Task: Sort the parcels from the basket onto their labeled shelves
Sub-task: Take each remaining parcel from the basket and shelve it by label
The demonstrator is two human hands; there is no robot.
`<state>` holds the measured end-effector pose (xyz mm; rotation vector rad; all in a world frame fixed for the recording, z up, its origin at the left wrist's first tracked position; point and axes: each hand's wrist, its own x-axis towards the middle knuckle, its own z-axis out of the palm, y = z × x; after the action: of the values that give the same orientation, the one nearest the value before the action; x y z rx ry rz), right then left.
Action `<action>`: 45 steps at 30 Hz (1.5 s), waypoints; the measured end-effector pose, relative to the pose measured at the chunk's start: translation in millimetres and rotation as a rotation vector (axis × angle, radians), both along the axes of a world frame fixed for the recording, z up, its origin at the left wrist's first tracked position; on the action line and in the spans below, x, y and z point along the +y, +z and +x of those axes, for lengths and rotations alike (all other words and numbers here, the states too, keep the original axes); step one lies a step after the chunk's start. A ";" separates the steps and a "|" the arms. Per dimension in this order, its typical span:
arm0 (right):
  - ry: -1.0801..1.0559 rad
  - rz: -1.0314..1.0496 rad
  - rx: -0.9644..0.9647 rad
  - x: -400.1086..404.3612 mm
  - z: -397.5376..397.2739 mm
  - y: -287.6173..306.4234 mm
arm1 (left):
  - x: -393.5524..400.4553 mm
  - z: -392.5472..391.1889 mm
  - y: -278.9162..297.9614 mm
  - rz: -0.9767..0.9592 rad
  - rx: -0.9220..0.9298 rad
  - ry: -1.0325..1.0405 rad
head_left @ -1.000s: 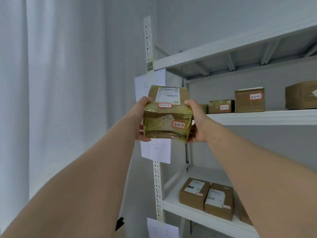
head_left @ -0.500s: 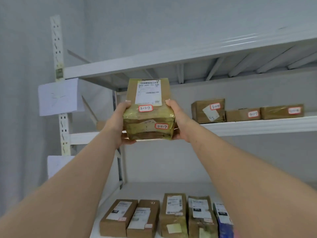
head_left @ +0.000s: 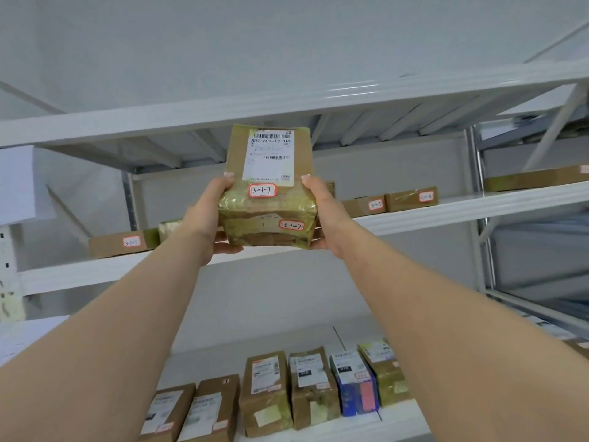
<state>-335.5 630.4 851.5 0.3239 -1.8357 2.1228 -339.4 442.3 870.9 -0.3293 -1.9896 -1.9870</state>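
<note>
A tape-wrapped brown parcel (head_left: 271,199) with a white shipping label and two red-edged stickers reading 3-1-7 is held up in front of the white upper shelf (head_left: 446,208). My left hand (head_left: 207,218) grips its left side, thumb on top and fingers beneath. My right hand (head_left: 322,212) grips the right side the same way. The parcel's bottom edge sits about level with the shelf's front lip. The basket is out of view.
Flat parcels lie on the upper shelf: one at the left (head_left: 119,245), two at the right (head_left: 365,205) (head_left: 411,199), another far right (head_left: 535,178). Several parcels (head_left: 287,390) stand in a row on the lower shelf. A shelf board (head_left: 287,100) runs close overhead.
The view has swung right and upward along the rack. Both hands have raised the parcel toward the upper shelf, with the same grip.
</note>
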 end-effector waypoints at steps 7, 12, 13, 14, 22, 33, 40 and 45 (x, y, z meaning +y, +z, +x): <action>-0.046 0.024 0.038 64.6 8.2 8.6 | 62.7 -2.0 10.8 -0.039 0.018 -0.082; -0.043 0.022 0.015 138.4 5.2 20.6 | 137.3 -3.3 24.1 -0.011 0.032 -0.105; -0.053 0.022 0.002 157.0 4.8 23.4 | 156.2 -3.6 25.7 -0.004 0.030 -0.106; -0.061 0.029 -0.009 176.3 4.7 27.0 | 176.0 -3.4 27.4 0.004 0.027 -0.112; -0.113 -0.025 0.052 318.2 -1.0 52.6 | 332.7 -4.8 48.7 0.073 0.026 -0.140; -0.485 -0.019 0.060 421.6 -51.4 35.8 | 411.3 -65.4 32.6 -0.820 0.482 0.481; -0.622 -0.033 -0.085 427.9 -88.6 31.7 | 405.0 -97.4 12.4 -1.033 0.324 0.376; -0.684 0.093 -0.112 421.8 -105.1 35.5 | 397.8 -100.6 1.6 -1.088 0.350 0.358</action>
<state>-440.5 1052.3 887.0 -0.3673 -1.7645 1.6050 -440.0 840.2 872.5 -0.4548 -2.4487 -0.4566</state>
